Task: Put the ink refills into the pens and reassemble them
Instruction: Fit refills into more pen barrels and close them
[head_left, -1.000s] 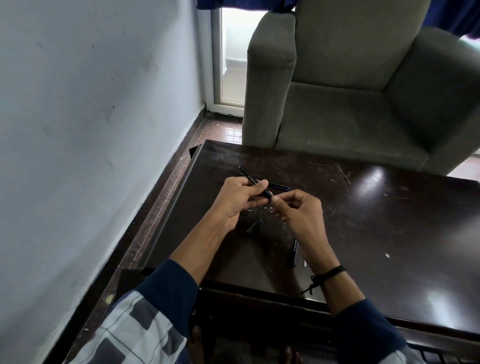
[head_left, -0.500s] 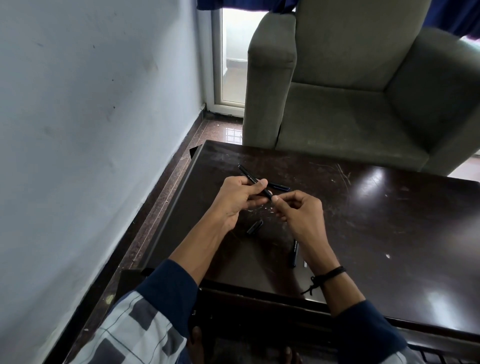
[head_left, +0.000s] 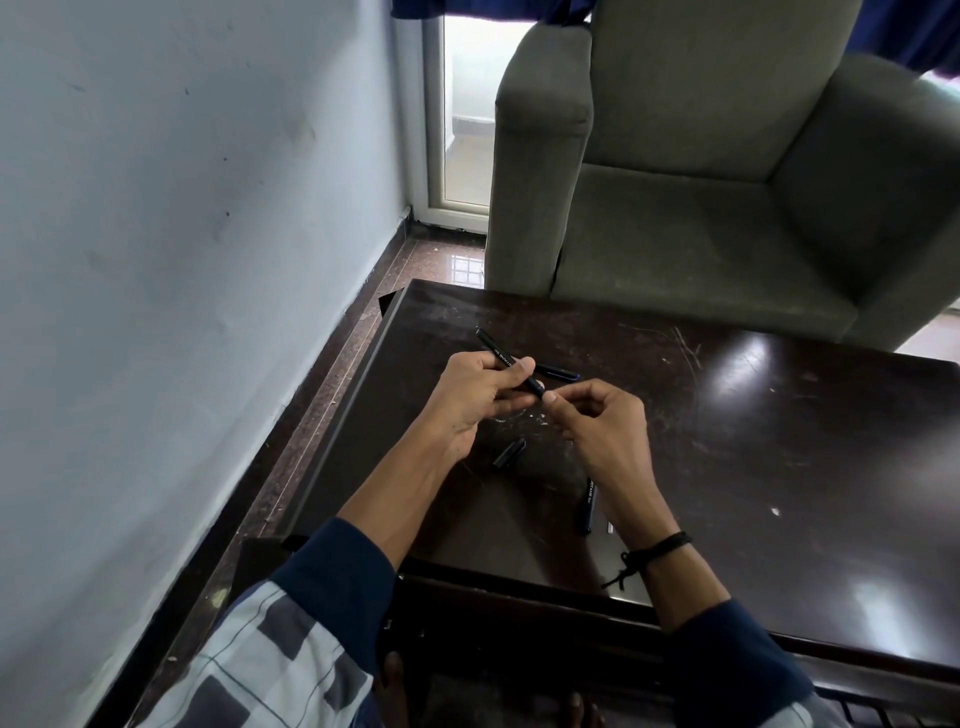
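Assembly of a pen over a dark, scratched wooden table (head_left: 779, 457). The left hand (head_left: 475, 400) grips a black pen barrel (head_left: 492, 344) between curled fingers and thumb, holding it clear of the tabletop. The barrel slants from far left to near right. Its far end projects beyond the knuckles, and white lettering shows on its side. The right hand (head_left: 605, 431), fingers curled, pinches the barrel's near end with thumb and forefinger. Whether an ink refill sits inside the barrel or lies between those fingertips cannot be told: the barrel is opaque and the junction is too small to resolve.

Loose parts on the table:
- A dark blue pen part (head_left: 560, 371) lies just beyond the hands, partly hidden by the left fingers.
- A short black cap-like piece (head_left: 509, 453) lies between the two wrists, touching neither.
- A second black barrel (head_left: 588, 506), also lettered, lies beside the right forearm and is partly covered by it.
- A small pale sliver (head_left: 610, 528) lies just beside the second barrel and is too small to identify.

A black cord bracelet (head_left: 667, 544) circles the right wrist. A grey-green armchair (head_left: 701, 218) stands at the table's far edge, and a pale blue wall (head_left: 182, 260) runs along the left.
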